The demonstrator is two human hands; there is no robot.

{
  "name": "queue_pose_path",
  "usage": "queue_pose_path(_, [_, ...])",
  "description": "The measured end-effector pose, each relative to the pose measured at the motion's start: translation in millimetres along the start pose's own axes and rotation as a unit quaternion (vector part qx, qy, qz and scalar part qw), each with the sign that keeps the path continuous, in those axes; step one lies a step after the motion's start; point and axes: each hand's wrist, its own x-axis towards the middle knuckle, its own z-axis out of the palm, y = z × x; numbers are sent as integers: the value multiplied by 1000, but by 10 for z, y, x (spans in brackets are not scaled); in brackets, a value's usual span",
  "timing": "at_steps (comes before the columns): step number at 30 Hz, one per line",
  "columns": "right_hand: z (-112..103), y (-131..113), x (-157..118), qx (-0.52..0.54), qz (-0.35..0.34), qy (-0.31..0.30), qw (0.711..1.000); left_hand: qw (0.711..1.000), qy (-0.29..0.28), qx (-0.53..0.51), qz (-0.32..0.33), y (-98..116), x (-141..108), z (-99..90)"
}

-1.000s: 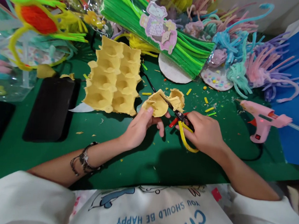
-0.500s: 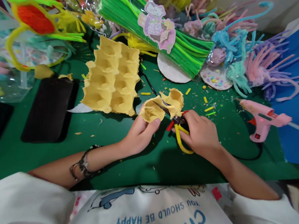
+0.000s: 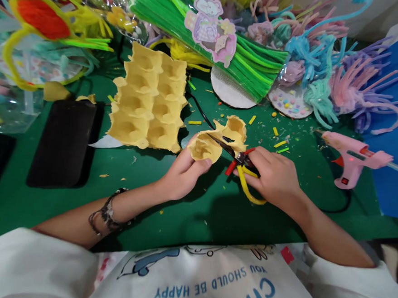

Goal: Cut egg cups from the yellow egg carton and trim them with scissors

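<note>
Between the thumb and fingers of my left hand [image 3: 187,171] is a yellow egg carton piece [image 3: 204,150] made of two joined cups, held by its left cup. My right hand [image 3: 274,174] is closed round the handles of scissors [image 3: 242,159] with red and yellow grips. The scissor blades lie across the piece between its two cups, pointing left, and look parted. To the left of my hands a larger yellow egg carton [image 3: 149,102] rests on the green table [image 3: 180,220].
A black phone [image 3: 63,144] lies at the left. A pink glue gun [image 3: 353,155] stands at the right with its cord. Green pipe cleaners [image 3: 252,66] in a bag, pastel bundles [image 3: 346,86] and a white disc [image 3: 232,90] are at the back. Small scraps dot the table.
Both hands, with the carton piece and scissors, have shifted slightly right in view. The scissor blades look wider apart, with a dark second blade now showing over the right cup.
</note>
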Motion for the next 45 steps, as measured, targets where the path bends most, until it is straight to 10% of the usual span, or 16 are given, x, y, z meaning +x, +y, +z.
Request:
queue_pose_path(8, [4, 42, 7, 17, 24, -14, 999, 996, 48, -75, -4, -23, 61, -2])
queue_pose_path(13, [7, 16, 14, 42, 31, -16, 999, 995, 61, 60, 55, -76, 44, -51])
queue_pose_path(22, [-9, -2, 43, 26, 29, -58, 998, 959, -72, 252, 107, -52, 28, -157])
queue_pose_path(27, [-36, 34, 21, 29, -1, -26, 999, 967, -71, 221, 101, -19, 67, -186])
queue_pose_path(33, [-39, 28, 0, 60, 18, -31, 998, 999, 11, -4, -49, -31, 104, -116])
queue_pose_path(39, [-20, -32, 23, 96, 55, -41, 993, 994, 21, 73, 76, -8, 34, -35])
queue_pose_path(45, [-11, -20, 32, 66, 59, -59, 994, 991, 22, 113, 68, 20, 61, -32])
